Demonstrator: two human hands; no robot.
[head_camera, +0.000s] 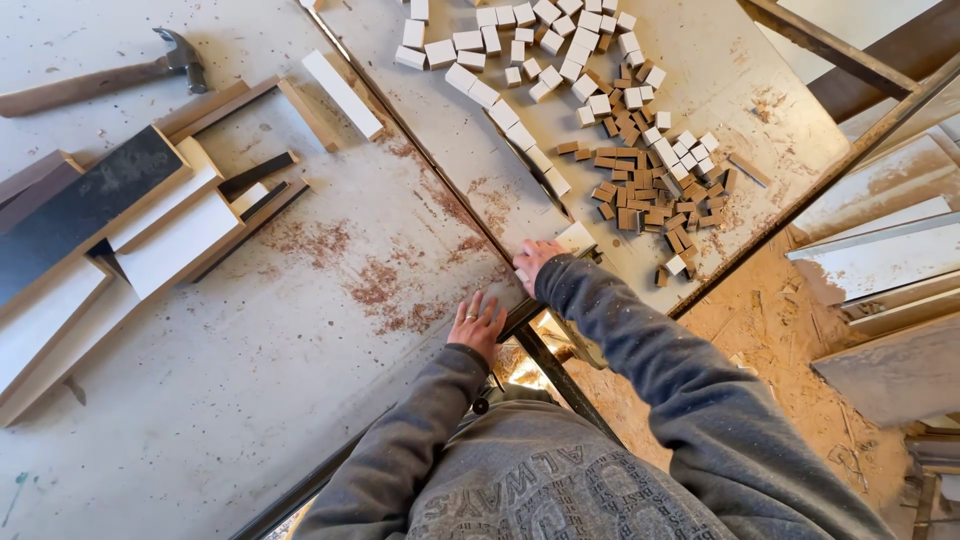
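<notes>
My left hand (478, 322) lies flat with fingers spread on the dusty grey table (300, 380), beside the dark metal rail (440, 170) that runs diagonally across it. My right hand (533, 260) grips a small white-faced board piece (576, 237) at the near end of that rail. A row of white blocks (505, 115) lines the rail beyond the piece. Both arms wear grey sleeves.
Heaps of small white blocks (545, 40) and brown blocks (640, 195) cover the right tabletop. A hammer (110, 75) lies at the far left. White and dark board offcuts (130, 225) are stacked on the left. Sawdust floor (780, 330) and leaning panels (880, 250) are on the right.
</notes>
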